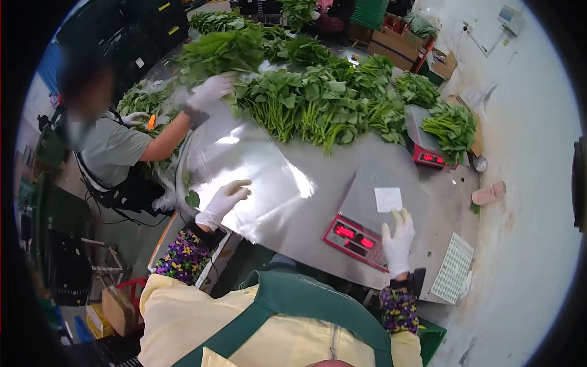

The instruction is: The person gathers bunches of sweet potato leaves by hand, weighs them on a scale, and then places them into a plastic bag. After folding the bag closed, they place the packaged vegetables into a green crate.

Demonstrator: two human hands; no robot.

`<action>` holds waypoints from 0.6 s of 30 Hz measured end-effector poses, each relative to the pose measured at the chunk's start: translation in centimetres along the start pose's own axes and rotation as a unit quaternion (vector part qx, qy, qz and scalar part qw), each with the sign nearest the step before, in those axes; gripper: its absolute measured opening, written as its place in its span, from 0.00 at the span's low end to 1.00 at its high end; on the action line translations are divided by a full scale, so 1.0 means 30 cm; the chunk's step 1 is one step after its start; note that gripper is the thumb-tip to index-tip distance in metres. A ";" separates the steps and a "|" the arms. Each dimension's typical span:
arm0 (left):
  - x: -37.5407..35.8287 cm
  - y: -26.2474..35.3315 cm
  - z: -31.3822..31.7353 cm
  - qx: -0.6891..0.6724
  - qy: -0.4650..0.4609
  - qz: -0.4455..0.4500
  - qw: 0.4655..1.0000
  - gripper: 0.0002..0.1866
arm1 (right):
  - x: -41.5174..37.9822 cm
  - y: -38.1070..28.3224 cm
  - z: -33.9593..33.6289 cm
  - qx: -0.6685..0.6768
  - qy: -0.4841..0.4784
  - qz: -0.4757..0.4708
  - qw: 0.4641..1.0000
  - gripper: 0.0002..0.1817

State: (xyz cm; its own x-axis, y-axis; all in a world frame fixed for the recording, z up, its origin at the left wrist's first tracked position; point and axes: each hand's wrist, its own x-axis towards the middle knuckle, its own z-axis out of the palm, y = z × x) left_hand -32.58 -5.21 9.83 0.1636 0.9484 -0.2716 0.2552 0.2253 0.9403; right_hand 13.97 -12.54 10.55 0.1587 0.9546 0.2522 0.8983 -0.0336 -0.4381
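My left hand (pixel 224 205), in a white glove, is over the near edge of a stack of clear plastic bags (pixel 260 183) on the metal table. Its fingers stretch to the right with nothing in them. At the front right my right hand (pixel 398 243), gloved too, is beside a red digital scale (pixel 356 241) with lit red digits. Its fingers point away from me, apart and holding nothing I can see. Just beyond its fingertips a small white square of paper (pixel 388 199) lies on the scale's metal plate (pixel 367 188).
Leafy green vegetables (pixel 318 101) are heaped across the table's far side. A second red scale (pixel 428 144) bears a bunch of greens (pixel 451 127). A co-worker (pixel 116 140) reaches in from the left. At right are a pink bottle (pixel 489 193) and a sheet of labels (pixel 452 268).
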 end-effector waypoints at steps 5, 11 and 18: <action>0.135 -0.006 -0.022 -0.028 -0.074 -0.002 0.997 0.22 | 0.141 0.061 0.178 -0.149 -0.146 0.023 0.978 0.32; 0.448 -0.211 -0.054 0.368 -0.019 0.127 0.921 0.33 | 0.309 -0.109 0.105 -0.113 -0.119 -0.079 0.983 0.27; 0.838 -0.338 -0.150 0.524 0.285 0.042 0.802 0.37 | 0.563 -0.468 0.486 0.123 -0.272 -0.147 0.943 0.25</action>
State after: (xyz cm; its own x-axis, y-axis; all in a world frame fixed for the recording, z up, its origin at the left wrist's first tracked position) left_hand -35.34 17.35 -5.60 -0.1641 0.9653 0.2031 0.9751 0.1276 0.1814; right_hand -1.94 8.38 8.37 -0.3768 0.9245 -0.0570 0.7374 0.2621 -0.6226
